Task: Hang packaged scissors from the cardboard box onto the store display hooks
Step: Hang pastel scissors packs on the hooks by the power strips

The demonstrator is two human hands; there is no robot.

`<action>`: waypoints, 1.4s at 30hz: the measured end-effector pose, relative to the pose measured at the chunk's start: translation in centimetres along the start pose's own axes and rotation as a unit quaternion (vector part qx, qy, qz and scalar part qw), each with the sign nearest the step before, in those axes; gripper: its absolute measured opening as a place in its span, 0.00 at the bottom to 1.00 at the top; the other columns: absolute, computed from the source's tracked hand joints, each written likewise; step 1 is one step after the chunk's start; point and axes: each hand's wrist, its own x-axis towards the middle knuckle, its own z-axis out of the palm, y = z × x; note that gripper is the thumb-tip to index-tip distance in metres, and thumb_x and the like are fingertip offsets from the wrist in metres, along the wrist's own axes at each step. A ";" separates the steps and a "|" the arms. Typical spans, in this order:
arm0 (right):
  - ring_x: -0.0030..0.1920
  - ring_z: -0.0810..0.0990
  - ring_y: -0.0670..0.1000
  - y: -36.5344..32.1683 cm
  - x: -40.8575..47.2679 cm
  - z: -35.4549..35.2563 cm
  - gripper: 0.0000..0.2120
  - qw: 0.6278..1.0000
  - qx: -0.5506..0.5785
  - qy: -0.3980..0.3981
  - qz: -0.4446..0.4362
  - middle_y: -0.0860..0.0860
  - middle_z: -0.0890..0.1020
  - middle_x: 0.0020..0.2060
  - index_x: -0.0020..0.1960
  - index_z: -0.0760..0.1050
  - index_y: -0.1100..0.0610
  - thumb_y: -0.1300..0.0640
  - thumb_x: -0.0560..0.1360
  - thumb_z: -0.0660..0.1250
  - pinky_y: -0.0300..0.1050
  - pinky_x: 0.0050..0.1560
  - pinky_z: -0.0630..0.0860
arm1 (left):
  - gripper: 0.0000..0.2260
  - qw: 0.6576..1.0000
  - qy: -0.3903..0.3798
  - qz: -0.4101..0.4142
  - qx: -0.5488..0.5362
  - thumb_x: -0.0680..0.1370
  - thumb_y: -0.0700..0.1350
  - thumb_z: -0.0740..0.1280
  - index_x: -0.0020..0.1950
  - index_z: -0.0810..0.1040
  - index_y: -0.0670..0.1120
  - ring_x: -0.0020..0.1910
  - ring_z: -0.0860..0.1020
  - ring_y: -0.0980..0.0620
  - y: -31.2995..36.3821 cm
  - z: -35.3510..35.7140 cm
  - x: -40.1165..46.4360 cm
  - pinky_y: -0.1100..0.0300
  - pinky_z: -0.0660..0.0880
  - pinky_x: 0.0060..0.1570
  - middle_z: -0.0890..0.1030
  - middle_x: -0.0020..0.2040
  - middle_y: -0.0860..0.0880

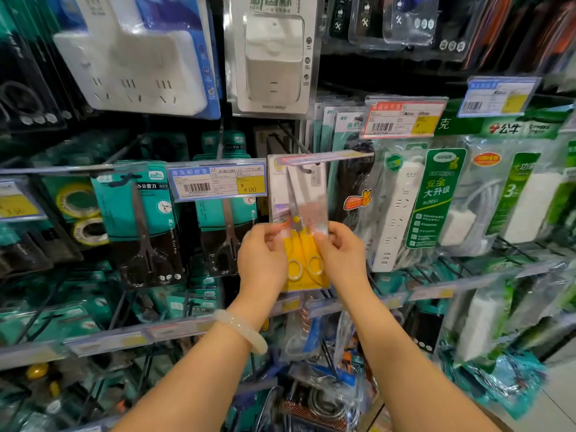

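Observation:
A clear packet of yellow-handled scissors (300, 213) is held upright against the display, its top at a hook (307, 168) under a tilted price-tag holder (324, 157). My left hand (263, 260) pinches the packet's left side at mid height. My right hand (341, 254) pinches its right side. Whether the packet's hole sits on the hook is hidden by the tag holder. The cardboard box is out of view.
Teal packs of black scissors (141, 219) hang to the left behind a 4.00 price tag (218, 180). White power strips (402, 210) in bags hang to the right. Socket adapters (134, 63) hang above. Lower hooks carry mixed hardware (314, 363).

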 end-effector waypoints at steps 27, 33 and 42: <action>0.55 0.77 0.59 7.8 -15.4 -16.6 0.09 0.846 -0.483 -0.197 0.108 0.58 0.81 0.52 0.53 0.77 0.58 0.58 0.76 0.62 0.47 0.51 0.72 | 0.16 0.779 -0.488 0.166 0.357 0.79 0.45 0.59 0.65 0.71 0.43 0.63 0.70 0.40 -3.4 7.8 -17.6 0.51 0.69 0.59 0.71 0.63 0.42; 0.64 0.73 0.56 11.2 -22.0 -19.4 0.17 0.833 -0.473 -0.208 0.199 0.56 0.77 0.63 0.65 0.72 0.58 0.55 0.78 0.62 0.45 0.61 0.68 | 0.18 0.736 -0.530 0.147 0.394 0.80 0.44 0.59 0.70 0.67 0.47 0.67 0.67 0.42 -5.4 8.8 -22.4 0.51 0.68 0.64 0.68 0.69 0.44; 0.60 0.75 0.58 14.5 -28.2 -20.9 0.16 0.824 -0.439 -0.166 0.317 0.57 0.77 0.61 0.62 0.74 0.59 0.54 0.77 0.62 0.47 0.56 0.73 | 0.14 0.715 -0.551 0.127 0.412 0.79 0.41 0.60 0.65 0.70 0.44 0.66 0.68 0.43 -7.5 9.1 -26.7 0.48 0.71 0.60 0.70 0.65 0.43</action>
